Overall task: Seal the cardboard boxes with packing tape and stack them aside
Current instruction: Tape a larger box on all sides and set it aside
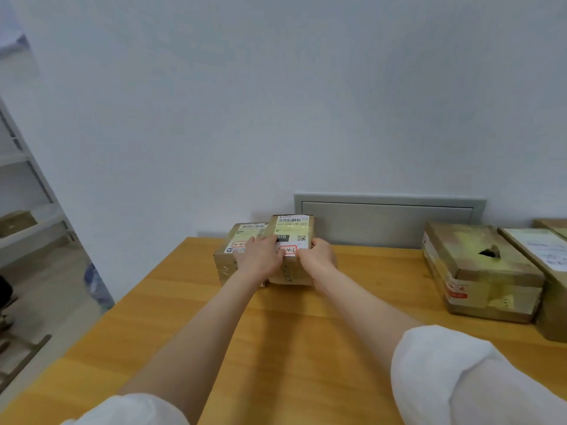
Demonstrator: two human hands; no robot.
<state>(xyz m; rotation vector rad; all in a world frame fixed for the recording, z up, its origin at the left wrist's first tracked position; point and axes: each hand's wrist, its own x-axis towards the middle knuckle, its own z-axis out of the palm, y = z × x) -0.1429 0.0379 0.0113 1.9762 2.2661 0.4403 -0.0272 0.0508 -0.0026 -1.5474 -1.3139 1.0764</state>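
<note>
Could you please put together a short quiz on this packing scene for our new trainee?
1. True or false: the large brown cardboard box with a torn hole in its top lies on the right side of the wooden table.
2. What does the right hand grip? A) a tape roll B) the small labelled cardboard box C) a pair of scissors
3. How many small cardboard boxes stand side by side at the table's far edge?
Key: 1 true; 2 B; 3 two.

Even, soft light fills the frame, casting faint shadows. Wide-angle bending and blur smear the left edge; glare yellows the tape at right.
</note>
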